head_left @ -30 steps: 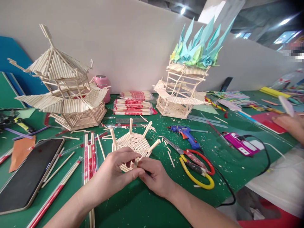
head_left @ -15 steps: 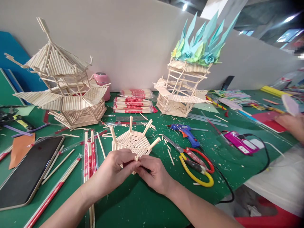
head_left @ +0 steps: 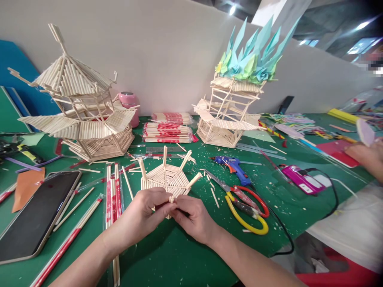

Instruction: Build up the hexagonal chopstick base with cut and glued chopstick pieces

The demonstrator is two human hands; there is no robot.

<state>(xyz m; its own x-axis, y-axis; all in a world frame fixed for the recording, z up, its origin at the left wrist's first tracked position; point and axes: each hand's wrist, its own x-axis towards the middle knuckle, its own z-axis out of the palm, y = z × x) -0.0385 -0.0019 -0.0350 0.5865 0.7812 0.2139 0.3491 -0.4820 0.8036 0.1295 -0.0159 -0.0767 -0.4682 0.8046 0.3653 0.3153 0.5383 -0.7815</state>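
Observation:
A hexagonal base of wooden sticks (head_left: pixel 163 175) lies on the green table, with short stick posts standing at its far and side corners. At its near edge, my left hand (head_left: pixel 151 207) and my right hand (head_left: pixel 191 217) meet, thumbs and fingertips pinched around a small bundle of wooden sticks (head_left: pixel 171 199). Only the bundle's top ends show between the fingers; its lower part is hidden, so I cannot tell whether it touches the base. Scissors (head_left: pixel 239 199) with red and yellow handles lie to the right, below a blue glue gun (head_left: pixel 235 167).
Two stick pavilions (head_left: pixel 95 131) (head_left: pixel 224 119) stand at the back, with stick packs (head_left: pixel 167 131) between them. Left lie a phone (head_left: pixel 38 215) and wrapped sticks (head_left: pixel 113 191). A pink power strip (head_left: pixel 302 179) with a cable sits right, near another person's hand (head_left: pixel 363 155).
Both my hands keep the same pinch in the same place. At the far right, the other person's hand and the pale piece in it have shifted slightly.

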